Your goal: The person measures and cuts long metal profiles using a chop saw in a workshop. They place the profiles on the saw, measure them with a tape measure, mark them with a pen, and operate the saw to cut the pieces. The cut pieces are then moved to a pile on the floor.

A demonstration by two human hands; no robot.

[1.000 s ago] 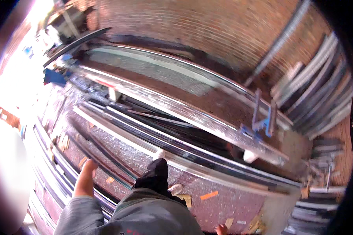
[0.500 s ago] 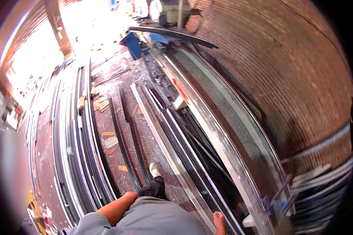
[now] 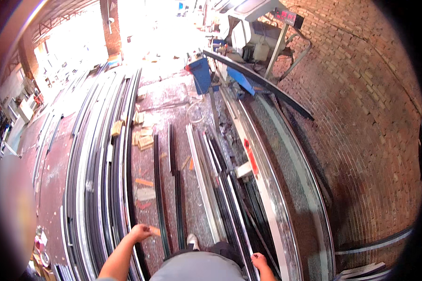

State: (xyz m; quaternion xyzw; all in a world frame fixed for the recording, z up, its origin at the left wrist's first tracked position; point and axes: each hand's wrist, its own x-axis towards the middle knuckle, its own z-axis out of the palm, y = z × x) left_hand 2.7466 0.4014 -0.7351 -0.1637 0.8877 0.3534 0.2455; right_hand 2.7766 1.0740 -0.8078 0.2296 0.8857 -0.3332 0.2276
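My left hand (image 3: 141, 232) hangs low at my left side, its fingers loosely curled, with nothing visible in it. Just beyond its fingertips, an orange scrap (image 3: 155, 231) lies on the floor. My right hand (image 3: 257, 259) is at my right side, fingers curled in, over long metal profiles (image 3: 241, 220); I see nothing in it. Between the hands, dark profiles (image 3: 179, 210) lie lengthwise on the floor, close to my light shoe (image 3: 192, 240).
Stacked long profiles (image 3: 98, 164) run along the left. On the right stretches a long metal-edged bench (image 3: 267, 187) beside a brick wall (image 3: 375, 154). Ahead stand a blue bin (image 3: 200, 75), a dark profile (image 3: 267, 86) lying across the bench, and a machine with a display (image 3: 288, 18).
My view has swung to the right and up, showing the machine ahead. My left hand has moved forward, away from my body. My right hand stays at my side.
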